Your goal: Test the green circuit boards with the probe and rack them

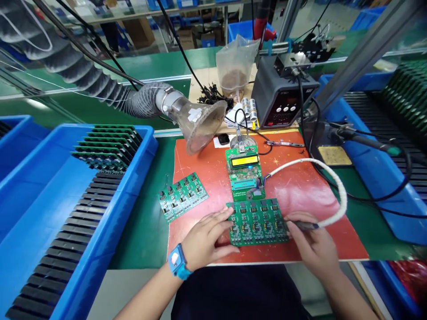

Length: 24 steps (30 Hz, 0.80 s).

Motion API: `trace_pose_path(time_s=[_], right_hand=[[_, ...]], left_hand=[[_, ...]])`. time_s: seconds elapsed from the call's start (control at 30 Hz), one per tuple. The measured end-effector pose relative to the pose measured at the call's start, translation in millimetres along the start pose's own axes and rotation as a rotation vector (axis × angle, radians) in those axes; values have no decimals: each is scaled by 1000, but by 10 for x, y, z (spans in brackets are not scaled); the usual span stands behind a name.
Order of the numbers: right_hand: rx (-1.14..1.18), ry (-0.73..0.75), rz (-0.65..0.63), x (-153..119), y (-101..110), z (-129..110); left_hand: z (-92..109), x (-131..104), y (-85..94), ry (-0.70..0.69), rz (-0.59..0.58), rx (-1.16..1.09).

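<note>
A green circuit board panel (256,224) with several repeated sections lies on the orange-red mat. My left hand (213,238) grips its left end, fingers over the edge and thumb along the near side. Between the fingers of my right hand (312,242) is a probe (302,225), whose tip meets the board's right end; the exact contact point is hidden. A white sheathed cable (340,191) loops from the probe to a programmer board (246,173) with a lit yellow display. Left of that, a second circuit board panel (183,196) lies tilted on the mat.
A blue bin (140,155) at left holds upright boards in black slots; another blue bin (370,195) stands at right. A fume extractor hood (203,126) hangs over the mat. Behind are a soldering station (283,95), a plastic bag (235,66) and a soldering iron (363,140).
</note>
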State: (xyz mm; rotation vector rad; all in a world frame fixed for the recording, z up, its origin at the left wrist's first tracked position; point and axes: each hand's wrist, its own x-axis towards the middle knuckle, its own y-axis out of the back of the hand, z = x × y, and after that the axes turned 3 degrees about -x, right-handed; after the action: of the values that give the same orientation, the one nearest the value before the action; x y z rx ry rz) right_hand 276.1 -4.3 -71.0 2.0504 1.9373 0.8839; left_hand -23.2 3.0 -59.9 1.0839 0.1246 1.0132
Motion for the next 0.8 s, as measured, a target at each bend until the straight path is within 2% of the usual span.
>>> trace_pose_path(time_s=[0.13, 0.3, 0.53, 0.8], right_hand=[[9, -43, 5, -22, 3, 19], [37, -44, 28, -46, -17, 51], [51, -14, 59, -28, -15, 16], [100, -62, 74, -11, -40, -5]], left_hand=[[60, 21, 18, 32, -10, -42], [98, 45, -40, 30, -25, 48], [74, 37, -107, -1, 14, 77], [37, 18, -123, 10, -1, 30]])
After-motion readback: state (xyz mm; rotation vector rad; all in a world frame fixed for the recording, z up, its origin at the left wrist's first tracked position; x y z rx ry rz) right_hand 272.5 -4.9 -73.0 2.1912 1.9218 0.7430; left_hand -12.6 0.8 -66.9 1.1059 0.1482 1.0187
